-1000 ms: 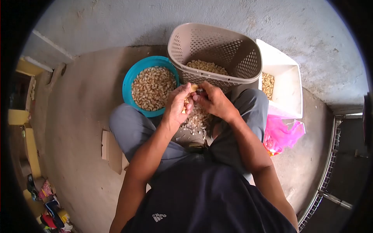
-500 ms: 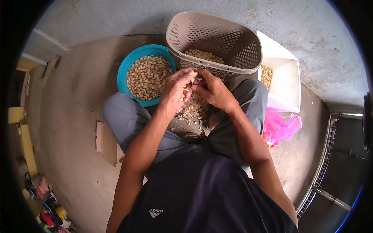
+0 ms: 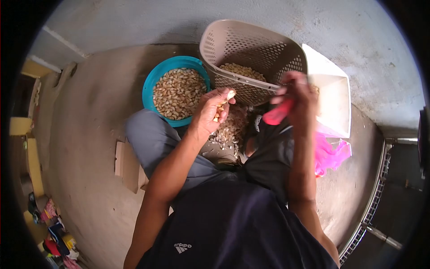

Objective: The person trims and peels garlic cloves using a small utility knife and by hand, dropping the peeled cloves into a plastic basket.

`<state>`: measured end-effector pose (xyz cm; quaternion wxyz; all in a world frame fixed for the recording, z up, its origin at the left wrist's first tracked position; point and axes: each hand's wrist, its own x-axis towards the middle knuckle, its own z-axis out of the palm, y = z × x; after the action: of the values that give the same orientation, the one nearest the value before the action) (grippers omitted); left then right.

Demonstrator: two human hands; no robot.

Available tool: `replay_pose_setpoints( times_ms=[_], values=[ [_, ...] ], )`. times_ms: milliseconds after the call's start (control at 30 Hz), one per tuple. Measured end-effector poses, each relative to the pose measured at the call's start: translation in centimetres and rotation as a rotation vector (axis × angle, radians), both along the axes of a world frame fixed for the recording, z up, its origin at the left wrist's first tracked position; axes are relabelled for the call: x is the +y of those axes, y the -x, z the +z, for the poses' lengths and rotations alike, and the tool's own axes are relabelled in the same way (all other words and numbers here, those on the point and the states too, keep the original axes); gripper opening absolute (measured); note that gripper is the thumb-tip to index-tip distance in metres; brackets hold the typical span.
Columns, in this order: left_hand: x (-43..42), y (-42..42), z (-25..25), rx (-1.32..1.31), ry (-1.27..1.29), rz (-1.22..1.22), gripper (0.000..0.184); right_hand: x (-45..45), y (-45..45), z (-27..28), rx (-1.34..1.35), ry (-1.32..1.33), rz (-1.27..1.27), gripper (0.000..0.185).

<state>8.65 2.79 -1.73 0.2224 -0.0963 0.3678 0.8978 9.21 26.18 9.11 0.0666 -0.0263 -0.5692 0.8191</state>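
My left hand (image 3: 213,110) is closed round several pale pieces (image 3: 218,111) that look like garlic cloves, with one clove (image 3: 230,94) pinched at the fingertips. Off to the right, my right hand (image 3: 299,92), smeared by motion, holds a red-handled tool (image 3: 277,113) near the white box; its blade cannot be made out. Unpeeled cloves (image 3: 179,93) fill the teal basin (image 3: 147,93) left of my left hand. Beyond both hands stands a brown perforated basket (image 3: 255,45) with paler cloves (image 3: 242,71) inside. Loose skins (image 3: 230,128) lie on the floor between my legs.
A white box (image 3: 333,103) stands right of the basket, a pink plastic bag (image 3: 330,154) below it. Folded cardboard (image 3: 128,167) lies by my left leg. Colourful items (image 3: 58,237) are piled at the lower left. A grey wall (image 3: 148,22) rises behind the containers.
My right hand has moved away from my left hand to the right, and the red-handled tool now shows in it. My left hand still holds its cloves. The camera view has shifted slightly.
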Motion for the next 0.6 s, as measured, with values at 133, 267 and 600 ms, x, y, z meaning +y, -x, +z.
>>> replay_pose_setpoints(
  times_ms=[133, 267, 600],
  values=[
    [0.0, 0.0, 0.0, -0.017, 0.006, -0.026, 0.023, 4.9, -8.3, 11.1, 0.442, -0.494, -0.221, 0.039],
    [0.3, 0.0, -0.7, 0.018, -0.021, -0.093, 0.024, 4.1, -11.1, 14.4, 0.854, -0.663, -0.137, 0.035],
    [-0.6, -0.1, 0.6, 0.012, 0.047, -0.026, 0.023, -2.3, 0.1, -3.8, -0.122, -0.507, 0.304, 0.025]
  ],
)
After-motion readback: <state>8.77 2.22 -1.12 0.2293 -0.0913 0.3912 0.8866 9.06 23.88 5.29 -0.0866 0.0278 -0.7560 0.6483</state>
